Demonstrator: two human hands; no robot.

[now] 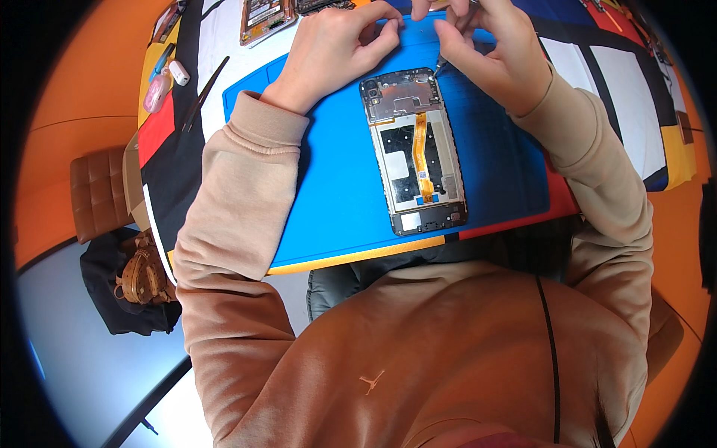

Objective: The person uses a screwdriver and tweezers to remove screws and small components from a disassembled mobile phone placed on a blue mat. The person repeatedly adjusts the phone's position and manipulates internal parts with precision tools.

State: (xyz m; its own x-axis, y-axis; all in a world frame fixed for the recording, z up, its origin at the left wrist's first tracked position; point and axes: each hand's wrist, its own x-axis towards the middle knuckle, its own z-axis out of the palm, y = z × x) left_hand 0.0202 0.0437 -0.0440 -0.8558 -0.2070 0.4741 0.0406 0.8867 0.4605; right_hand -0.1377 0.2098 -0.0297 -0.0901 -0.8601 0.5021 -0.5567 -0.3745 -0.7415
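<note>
An opened smartphone (390,153) lies on the blue work mat (328,187), its back off. A yellow flex cable (420,153) runs down its middle, below a grey metal plate (407,97) with the camera lenses beside it. My right hand (502,56) is closed around a slim screwdriver (441,64), its handle mostly hidden by the fingers. The tip meets the phone's upper right corner. To the left of that corner, above the phone, my left hand (340,51) has thumb and forefinger pinched together; anything between them is too small to tell.
Other opened phone parts (267,21) lie at the far edge, left of centre. Dark tweezers (205,93) rest on the left, near a pink bottle (156,93) and a small white object (178,72). Fingertips (427,7) show at the top edge; whose is unclear.
</note>
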